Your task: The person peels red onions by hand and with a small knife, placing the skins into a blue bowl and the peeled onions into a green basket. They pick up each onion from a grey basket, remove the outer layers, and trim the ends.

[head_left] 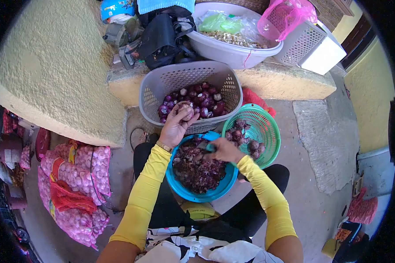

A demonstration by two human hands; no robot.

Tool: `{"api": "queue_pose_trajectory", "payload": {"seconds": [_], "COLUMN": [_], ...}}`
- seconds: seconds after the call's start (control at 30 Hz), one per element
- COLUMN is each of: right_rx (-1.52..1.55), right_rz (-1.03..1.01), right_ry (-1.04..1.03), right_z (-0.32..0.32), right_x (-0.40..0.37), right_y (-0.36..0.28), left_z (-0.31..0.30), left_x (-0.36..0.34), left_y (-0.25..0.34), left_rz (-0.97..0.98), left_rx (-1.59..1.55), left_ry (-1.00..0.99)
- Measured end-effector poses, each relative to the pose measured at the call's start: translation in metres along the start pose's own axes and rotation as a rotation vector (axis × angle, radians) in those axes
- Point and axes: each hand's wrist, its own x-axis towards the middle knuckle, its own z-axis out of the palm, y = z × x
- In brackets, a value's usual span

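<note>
Over the near edge of the grey basket (147, 94), my left hand (176, 127) holds an onion (187, 112) in its fingers. Peeled purple onions (206, 98) lie inside that basket. My right hand (226, 150) is closed around a small tool with a dark handle (211, 147), above the right side of the blue basin (202, 198); the tool's far end is blurred. Dark onion skins (199, 171) fill the basin. To its right, unpeeled onions (239, 133) sit in the green basket (276, 136).
Pink net sacks of bulbs (74, 175) stand at the left. On the ledge (289, 79) are a black bag (158, 41), a large white tub (237, 51) and a tilted white crate (300, 44). A red net (259, 101) lies behind the green basket.
</note>
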Motion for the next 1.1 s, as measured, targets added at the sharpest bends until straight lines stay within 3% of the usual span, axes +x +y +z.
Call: {"api": "queue_pose_trajectory", "payload": {"seconds": [0.1, 0.2, 0.33, 0.5, 0.67, 0.93, 1.0, 1.1], "right_rx": [-0.382, -0.555, -0.566, -0.677, -0.691, -0.629, -0.666, -0.636], "right_rz": [0.058, 0.113, 0.23, 0.087, 0.112, 0.131, 0.023, 0.064], "right_ry": [-0.143, -0.171, -0.181, -0.197, -0.201, -0.13, -0.06, -0.151], "right_z": [0.046, 0.064, 0.062, 0.063, 0.067, 0.053, 0.059, 0.051], "right_x": [0.011, 0.01, 0.01, 0.011, 0.011, 0.005, 0.005, 0.004], "right_y": [0.047, 0.046, 0.031, 0.043, 0.061, 0.023, 0.039, 0.026], "left_z": [0.006, 0.01, 0.021, 0.018, 0.009, 0.01, 0.008, 0.007], "left_x": [-0.003, -0.005, -0.006, -0.006, -0.005, -0.006, -0.006, -0.005], "left_y": [0.003, 0.008, 0.014, 0.012, 0.009, 0.013, 0.012, 0.011], "left_rz": [-0.005, -0.012, -0.011, 0.001, -0.006, -0.047, -0.053, -0.059], "left_rx": [0.046, 0.09, 0.095, -0.017, -0.052, -0.063, -0.101, -0.134], "left_ry": [0.012, 0.03, -0.019, -0.044, -0.053, -0.068, -0.064, -0.067]}}
